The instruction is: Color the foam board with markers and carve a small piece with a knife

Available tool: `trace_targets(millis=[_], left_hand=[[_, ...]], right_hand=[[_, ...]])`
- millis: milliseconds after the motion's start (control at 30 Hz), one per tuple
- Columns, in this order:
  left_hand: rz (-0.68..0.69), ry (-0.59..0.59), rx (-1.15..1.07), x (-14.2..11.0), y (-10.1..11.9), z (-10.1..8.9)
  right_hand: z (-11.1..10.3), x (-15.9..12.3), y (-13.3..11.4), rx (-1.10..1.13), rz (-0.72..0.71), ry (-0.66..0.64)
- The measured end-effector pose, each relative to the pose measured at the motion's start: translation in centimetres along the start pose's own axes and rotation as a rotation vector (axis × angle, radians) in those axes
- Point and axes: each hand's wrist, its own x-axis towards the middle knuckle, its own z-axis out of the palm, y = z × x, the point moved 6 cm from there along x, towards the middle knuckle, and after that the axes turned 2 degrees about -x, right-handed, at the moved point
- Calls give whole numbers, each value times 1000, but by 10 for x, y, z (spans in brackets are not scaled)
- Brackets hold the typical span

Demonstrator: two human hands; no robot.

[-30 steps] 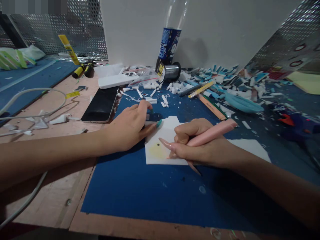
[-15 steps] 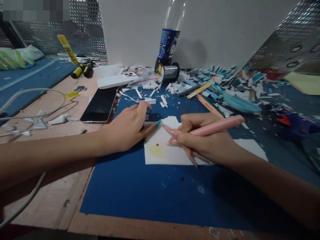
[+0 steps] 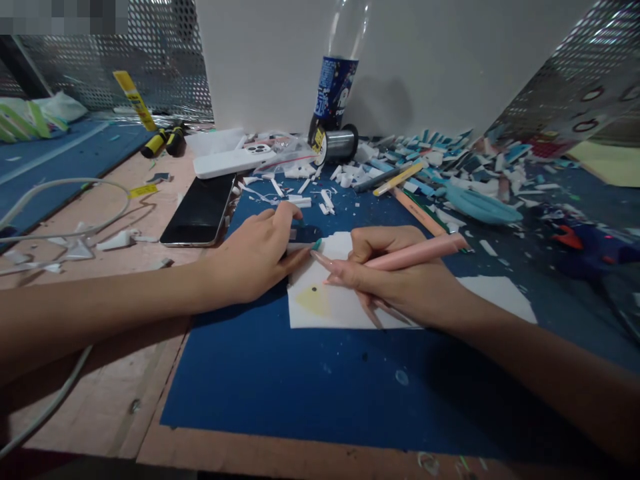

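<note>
My right hand is closed around a thick pink marker, its tip end angled down to the left over a white sheet. A pale yellow patch with a small dark dot shows on the sheet's left part. My left hand rests at the sheet's upper left edge, fingers curled and thumb stretched to the paper. By that thumb lies a slim greyish piece with a teal end; whether it is gripped, and what it is, I cannot make out. The sheet lies on a blue board.
Left of the board lie a black-screened phone and a white cable. Behind stand a bottle and a wire spool. Scraps, a yellow cutter and a blue oval object crowd the back right; a glue gun lies right.
My right hand and the pink marker have shifted slightly left across the sheet, nearer my left thumb. The left hand has stayed nearly still.
</note>
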Motion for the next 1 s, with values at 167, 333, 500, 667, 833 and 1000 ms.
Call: trace_targets(millis=[167,333,500,667,833,1000], left_hand=[[-22,-17,14,1,0,0],[-3,8,23,1,2,-1],[-10,3,35,1,2,-2],[-9,-14,37,1,3,-1],[4,19,26,0,3,-2],[14,16,21,0,2,-1]], right_hand=[[-1,0,1,-50,0,3],[-1,1,1,-57,5,10],[-2,1,1,-58,4,7],[-2,0,2,-70,4,-7],[0,-1,3,-39,31,-45],[1,-2,2,-46,29,-79]])
